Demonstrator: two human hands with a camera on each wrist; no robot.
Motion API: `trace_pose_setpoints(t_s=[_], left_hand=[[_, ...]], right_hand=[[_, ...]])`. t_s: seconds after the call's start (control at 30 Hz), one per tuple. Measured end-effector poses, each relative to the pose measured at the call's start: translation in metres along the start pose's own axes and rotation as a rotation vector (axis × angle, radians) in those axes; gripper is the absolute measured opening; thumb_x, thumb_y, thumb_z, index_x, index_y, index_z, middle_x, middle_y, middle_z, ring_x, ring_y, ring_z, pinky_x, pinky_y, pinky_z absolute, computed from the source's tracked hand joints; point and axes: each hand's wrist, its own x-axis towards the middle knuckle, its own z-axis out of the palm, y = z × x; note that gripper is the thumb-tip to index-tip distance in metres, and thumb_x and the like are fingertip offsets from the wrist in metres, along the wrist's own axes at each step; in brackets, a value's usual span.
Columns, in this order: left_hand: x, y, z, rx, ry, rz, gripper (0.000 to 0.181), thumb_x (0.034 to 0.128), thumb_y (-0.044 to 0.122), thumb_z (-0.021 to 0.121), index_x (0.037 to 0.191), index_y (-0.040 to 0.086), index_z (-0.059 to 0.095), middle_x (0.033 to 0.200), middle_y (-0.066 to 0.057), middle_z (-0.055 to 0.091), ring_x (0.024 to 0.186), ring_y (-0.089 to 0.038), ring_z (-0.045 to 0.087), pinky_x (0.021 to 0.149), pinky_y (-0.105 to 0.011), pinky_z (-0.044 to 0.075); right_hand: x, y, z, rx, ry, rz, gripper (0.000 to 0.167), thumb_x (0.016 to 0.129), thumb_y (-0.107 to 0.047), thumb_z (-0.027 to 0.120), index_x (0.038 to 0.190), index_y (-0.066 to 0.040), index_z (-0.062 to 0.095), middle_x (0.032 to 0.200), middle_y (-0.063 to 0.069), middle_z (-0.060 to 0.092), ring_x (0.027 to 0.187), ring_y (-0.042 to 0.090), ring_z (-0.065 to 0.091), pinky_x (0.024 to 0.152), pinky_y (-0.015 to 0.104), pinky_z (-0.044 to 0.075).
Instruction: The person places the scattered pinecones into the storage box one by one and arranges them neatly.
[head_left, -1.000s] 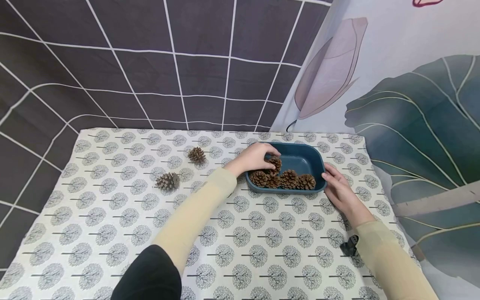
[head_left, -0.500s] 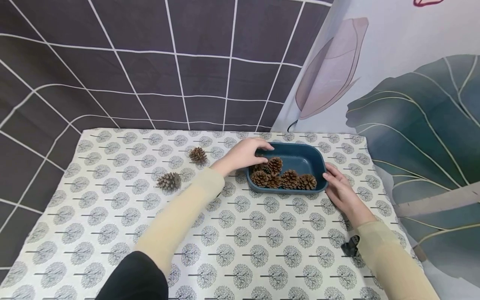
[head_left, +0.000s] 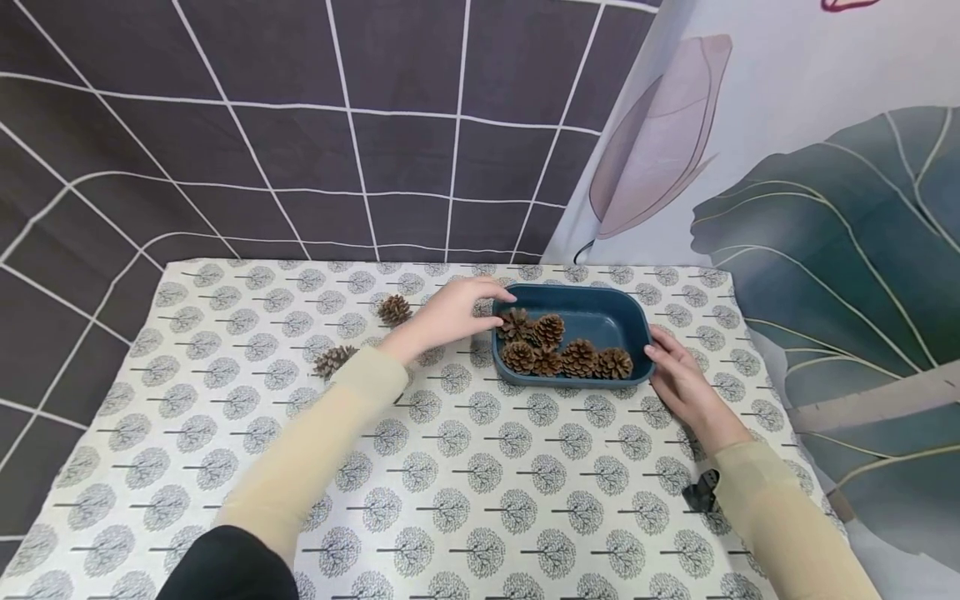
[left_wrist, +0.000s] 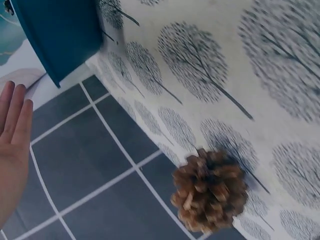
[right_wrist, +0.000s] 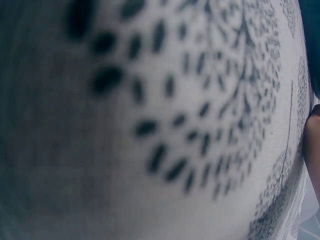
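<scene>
My left hand [head_left: 453, 312], fingers apart and holding nothing, is just left of a dark blue rectangular basin [head_left: 611, 307]. Several brown pinecones [head_left: 579, 358] lie inside along the basin's left and front sides. Two more are on the cloth: one pinecone [head_left: 393, 310] beside my left wrist, and a greyer pinecone [head_left: 333, 361] partly behind the sleeve. In the left wrist view, straight fingers of the left hand [left_wrist: 14, 145] show at the left edge, with a pinecone [left_wrist: 210, 190] at lower right. My right hand [head_left: 682, 379] touches the basin's outer right wall with thumb and fingers.
A white cloth with a tree print [head_left: 480, 475] covers the table. Behind stands a dark gridded curtain [head_left: 300, 142], and a leaf-print curtain [head_left: 840, 250] hangs at the right. A small black device [head_left: 701, 492] is at my right wrist.
My left hand has let go of a pinecone inside the basin and moved left, out past the basin's left rim. The right hand stays at the basin's right side.
</scene>
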Motion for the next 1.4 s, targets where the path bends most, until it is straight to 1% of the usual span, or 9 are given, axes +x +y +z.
trace_pose_setpoints(t_s=[0.2,0.37,0.53,0.67,0.8,0.9,1.07,1.23,1.4], left_hand=[[-0.019,-0.009,-0.014,-0.013,0.047,-0.048,0.042,0.0974,0.019,0.078,0.138,0.013,0.069,0.151,-0.009,0.064,0.146,-0.030,0.056,0.131,-0.049,0.037],[-0.036,-0.019,-0.028,-0.033,0.093,-0.046,0.042,0.0967,0.015,0.078,0.137,0.009,0.070,0.148,-0.010,0.067,0.144,-0.030,0.058,0.129,-0.048,0.039],[-0.051,-0.030,-0.044,0.000,0.136,-0.066,0.041,0.0960,0.013,0.079,0.136,0.010,0.071,0.145,-0.011,0.069,0.142,-0.032,0.059,0.128,-0.049,0.041],[-0.062,-0.038,-0.056,0.014,0.146,-0.107,0.042,0.0964,0.013,0.078,0.137,0.009,0.070,0.146,-0.013,0.067,0.142,-0.034,0.058,0.127,-0.051,0.042],[-0.071,-0.046,-0.064,0.017,0.150,-0.144,0.043,0.0957,0.011,0.079,0.138,0.006,0.069,0.146,-0.015,0.067,0.141,-0.035,0.059,0.126,-0.052,0.042],[-0.077,-0.053,-0.067,0.024,0.153,-0.171,0.044,0.0953,0.010,0.078,0.138,0.005,0.068,0.146,-0.015,0.067,0.140,-0.037,0.059,0.125,-0.054,0.043],[-0.084,-0.067,-0.067,0.019,0.148,-0.203,0.046,0.0951,0.008,0.077,0.139,0.004,0.067,0.148,-0.017,0.065,0.141,-0.040,0.057,0.125,-0.057,0.042],[-0.088,-0.079,-0.067,0.031,0.150,-0.198,0.048,0.0932,0.005,0.078,0.139,0.002,0.066,0.146,-0.021,0.065,0.138,-0.043,0.058,0.123,-0.059,0.043],[-0.090,-0.085,-0.064,0.036,0.146,-0.221,0.049,0.0927,0.007,0.079,0.139,0.002,0.066,0.149,-0.023,0.062,0.140,-0.044,0.056,0.125,-0.061,0.040]], right_hand=[[0.001,0.001,0.000,0.012,-0.008,-0.010,0.037,0.110,0.004,0.046,0.137,-0.016,0.061,0.139,-0.007,0.061,0.126,0.005,0.061,0.110,0.014,0.051],[0.002,0.002,0.001,0.010,-0.015,-0.024,0.038,0.110,0.004,0.045,0.137,-0.016,0.062,0.138,-0.006,0.062,0.126,0.005,0.062,0.109,0.015,0.052],[0.001,0.003,0.000,-0.002,-0.019,-0.023,0.038,0.110,0.004,0.044,0.138,-0.017,0.061,0.140,-0.008,0.061,0.127,0.004,0.061,0.110,0.014,0.052],[0.001,0.003,-0.001,0.001,-0.007,-0.017,0.038,0.110,0.004,0.046,0.138,-0.017,0.061,0.139,-0.008,0.062,0.127,0.004,0.061,0.110,0.014,0.051],[0.001,0.002,-0.001,-0.008,0.000,-0.016,0.037,0.110,0.003,0.046,0.138,-0.017,0.061,0.140,-0.008,0.061,0.127,0.004,0.061,0.110,0.013,0.051],[0.001,0.002,0.000,-0.017,0.002,-0.014,0.037,0.110,0.002,0.046,0.138,-0.017,0.060,0.140,-0.008,0.060,0.126,0.004,0.061,0.109,0.014,0.052],[0.001,0.002,0.000,-0.011,0.010,-0.002,0.036,0.110,0.002,0.047,0.137,-0.017,0.060,0.139,-0.008,0.060,0.126,0.004,0.061,0.109,0.014,0.052],[0.001,0.001,0.001,-0.028,0.014,0.004,0.036,0.110,0.001,0.047,0.140,-0.018,0.058,0.141,-0.010,0.058,0.129,0.002,0.059,0.110,0.012,0.051],[0.001,0.000,0.001,-0.010,0.020,0.006,0.036,0.110,0.001,0.049,0.138,-0.017,0.060,0.141,-0.008,0.058,0.128,0.004,0.059,0.111,0.013,0.050]])
